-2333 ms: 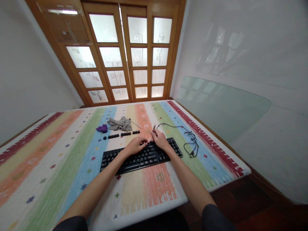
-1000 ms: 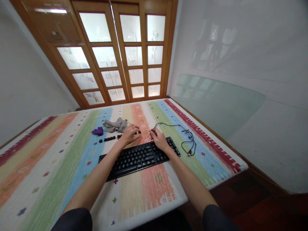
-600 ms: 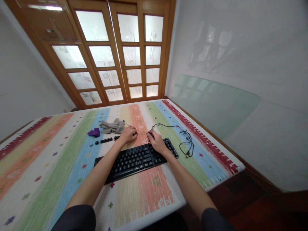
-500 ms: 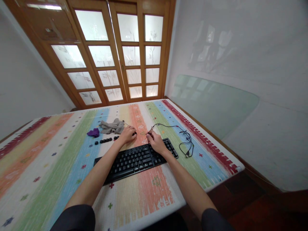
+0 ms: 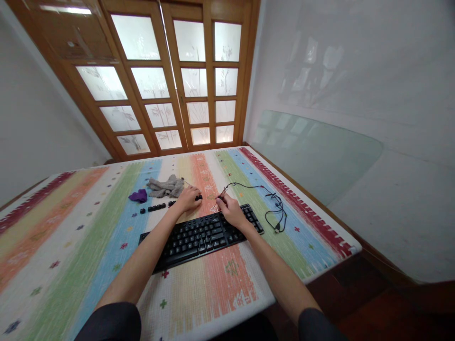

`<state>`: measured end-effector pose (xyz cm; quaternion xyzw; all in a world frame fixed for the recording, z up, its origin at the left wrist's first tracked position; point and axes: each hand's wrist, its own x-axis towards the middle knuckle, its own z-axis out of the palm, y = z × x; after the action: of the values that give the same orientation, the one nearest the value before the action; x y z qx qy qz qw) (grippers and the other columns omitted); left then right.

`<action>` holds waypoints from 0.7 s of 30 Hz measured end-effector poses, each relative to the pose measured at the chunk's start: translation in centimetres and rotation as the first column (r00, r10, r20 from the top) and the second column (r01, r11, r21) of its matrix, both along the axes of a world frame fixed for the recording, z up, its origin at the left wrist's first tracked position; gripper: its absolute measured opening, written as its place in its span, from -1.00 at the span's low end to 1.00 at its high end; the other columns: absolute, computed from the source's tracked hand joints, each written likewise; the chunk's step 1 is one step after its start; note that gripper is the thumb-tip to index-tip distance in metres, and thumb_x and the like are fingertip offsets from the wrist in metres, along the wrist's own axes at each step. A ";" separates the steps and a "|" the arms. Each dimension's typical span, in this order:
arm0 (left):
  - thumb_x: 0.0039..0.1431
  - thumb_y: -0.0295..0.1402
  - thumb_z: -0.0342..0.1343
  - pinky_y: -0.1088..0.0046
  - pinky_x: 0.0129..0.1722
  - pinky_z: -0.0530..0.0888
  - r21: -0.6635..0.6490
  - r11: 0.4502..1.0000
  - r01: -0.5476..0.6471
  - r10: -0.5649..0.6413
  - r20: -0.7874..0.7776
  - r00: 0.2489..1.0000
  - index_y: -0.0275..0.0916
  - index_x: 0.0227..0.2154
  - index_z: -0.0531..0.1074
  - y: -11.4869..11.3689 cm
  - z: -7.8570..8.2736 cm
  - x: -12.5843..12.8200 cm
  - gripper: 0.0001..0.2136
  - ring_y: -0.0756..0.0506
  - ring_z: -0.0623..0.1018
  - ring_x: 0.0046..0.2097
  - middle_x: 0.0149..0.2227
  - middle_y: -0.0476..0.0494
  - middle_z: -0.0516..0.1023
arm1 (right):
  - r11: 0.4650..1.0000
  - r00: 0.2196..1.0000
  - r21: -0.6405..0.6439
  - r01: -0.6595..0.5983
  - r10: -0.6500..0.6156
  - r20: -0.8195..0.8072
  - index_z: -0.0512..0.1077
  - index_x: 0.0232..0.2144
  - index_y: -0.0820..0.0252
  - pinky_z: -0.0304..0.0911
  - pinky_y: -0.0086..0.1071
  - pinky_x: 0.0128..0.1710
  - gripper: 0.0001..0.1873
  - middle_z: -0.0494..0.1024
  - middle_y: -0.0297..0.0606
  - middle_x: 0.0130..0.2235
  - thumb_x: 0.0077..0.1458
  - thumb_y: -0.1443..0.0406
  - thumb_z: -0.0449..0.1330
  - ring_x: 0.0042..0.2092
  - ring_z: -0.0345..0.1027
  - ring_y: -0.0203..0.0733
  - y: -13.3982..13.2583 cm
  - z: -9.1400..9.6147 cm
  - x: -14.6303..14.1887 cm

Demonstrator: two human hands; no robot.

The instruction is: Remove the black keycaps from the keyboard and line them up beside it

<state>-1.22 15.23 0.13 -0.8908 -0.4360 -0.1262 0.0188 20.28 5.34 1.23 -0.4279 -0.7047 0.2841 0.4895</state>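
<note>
A black computer keyboard point(image 5: 199, 239) lies at a slant on the table, partly under my forearms. Beyond its back edge, my left hand point(image 5: 189, 199) is lowered to the cloth, fingers curled round a black keycap point(image 5: 199, 197). More loose keycaps point(image 5: 156, 207) form a row left of that hand. My right hand point(image 5: 230, 209) is closed over the keyboard's back right part, thumb and fingers pinching a slim two-pronged tool point(image 5: 223, 191); its exact kind is too small to make out. The keyboard's left end is partly covered by my left forearm.
A crumpled grey cloth point(image 5: 166, 186) and a purple cloth point(image 5: 138, 195) lie back left. Beside the grey one is a thin stick point(image 5: 186, 182). A black USB cable point(image 5: 280, 208) is looped at the right. A striped tablecloth point(image 5: 88, 237) covers the table; a wall borders its right side.
Almost nothing differs. The fingers of my left hand have shifted slightly, and a bit more of the keycap beside them shows. My right hand stays in place.
</note>
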 end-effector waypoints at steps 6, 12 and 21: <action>0.04 -0.39 0.12 0.14 -0.01 0.37 0.025 1.000 0.004 -0.006 0.072 0.997 -0.28 -0.15 0.52 -1.4 1.1 -0.7 -0.71 -0.30 0.44 -0.01 -0.09 -0.29 0.57 | 1.000 1.000 -0.020 0.004 -0.004 -0.011 0.37 -0.26 0.22 0.21 -0.40 -0.36 -0.77 0.44 -0.34 -0.50 0.26 0.18 0.03 -0.45 0.35 -0.25 0.1 -0.1 0.1; 0.16 -0.33 0.06 0.16 0.03 0.40 0.130 0.990 -0.046 0.003 0.316 0.949 -0.27 -0.12 0.49 -4.3 3.0 -4.6 -0.74 -0.24 0.47 -0.01 -0.08 -0.28 0.55 | 0.999 0.999 -0.001 0.050 -0.050 -0.007 0.39 -0.28 0.23 0.14 -0.40 -0.41 -0.72 0.36 -0.36 -0.51 0.24 0.13 0.04 -0.47 0.26 -0.26 0.0 -0.1 0.0; 0.13 -0.12 0.04 0.34 -0.16 0.52 0.032 0.902 -0.430 0.318 0.625 0.713 -0.25 -0.18 0.52 -11.4 5.0 -13.5 -0.65 -0.10 0.57 -0.32 -0.28 -0.15 0.61 | 0.997 0.989 -0.022 0.067 -0.070 -0.130 0.37 -0.35 0.22 0.21 -0.38 -0.39 -0.64 0.39 -0.31 -0.46 0.18 0.03 0.07 -0.42 0.28 -0.22 -0.2 0.1 -0.4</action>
<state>-14.74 3.81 5.10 -0.6904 -0.5773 -0.4356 -0.0182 19.87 5.13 1.34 -0.4366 -0.6534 0.3009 0.5403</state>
